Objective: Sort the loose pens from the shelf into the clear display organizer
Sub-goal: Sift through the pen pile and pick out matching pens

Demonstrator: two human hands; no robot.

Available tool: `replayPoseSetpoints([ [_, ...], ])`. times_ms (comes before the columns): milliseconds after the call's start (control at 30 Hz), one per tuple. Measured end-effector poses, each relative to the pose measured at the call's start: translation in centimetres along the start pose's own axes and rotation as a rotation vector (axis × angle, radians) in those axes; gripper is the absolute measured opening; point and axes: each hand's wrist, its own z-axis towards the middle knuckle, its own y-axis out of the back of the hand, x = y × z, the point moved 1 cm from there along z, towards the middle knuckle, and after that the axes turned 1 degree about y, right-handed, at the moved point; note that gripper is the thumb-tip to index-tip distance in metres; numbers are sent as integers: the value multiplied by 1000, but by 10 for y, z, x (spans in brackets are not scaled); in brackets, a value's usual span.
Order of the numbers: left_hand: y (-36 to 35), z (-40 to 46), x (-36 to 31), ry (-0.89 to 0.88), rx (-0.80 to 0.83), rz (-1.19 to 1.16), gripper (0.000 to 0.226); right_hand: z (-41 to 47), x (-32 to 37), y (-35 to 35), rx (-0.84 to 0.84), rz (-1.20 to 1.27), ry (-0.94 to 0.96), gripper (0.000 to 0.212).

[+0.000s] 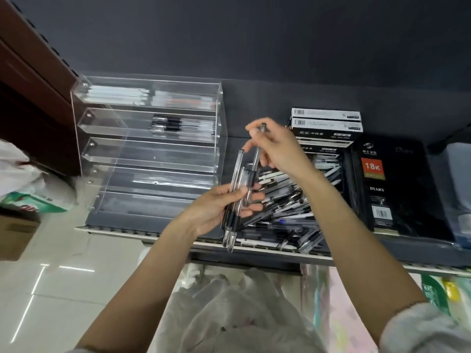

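Upright, pen bundle (235, 197), left hand (216, 207) gripping

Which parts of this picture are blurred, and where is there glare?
Head view: the right hand and its pen are slightly motion-blurred; the clear organizer shows soft reflections; bright light streaks glare on the floor tiles; wide-angle distortion bends the shelf edge.

We see two bare forearms, our left hand (216, 207) and right hand (277, 149) without rings or watches. At the lower right of the frame, a pale grey fleecy sleeve (428, 329) sits pushed up.
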Motion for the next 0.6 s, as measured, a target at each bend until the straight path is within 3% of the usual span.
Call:
replayPoseSetpoints([
  [300, 91, -33, -19, 26, 110, -8, 31, 16, 31, -92, 200, -5, -188, 27],
  [400, 127, -44, -38, 2, 159, 88, 28, 21, 45, -127, 282, -30, -141, 32],
  [500, 157, -57, -55, -8, 238, 215, 24, 26, 58, -152, 288, -15, -89, 52],
  [600, 178, -67, -67, -14, 303, 308, 24, 25, 69, -172, 252, -66, -29, 43],
])
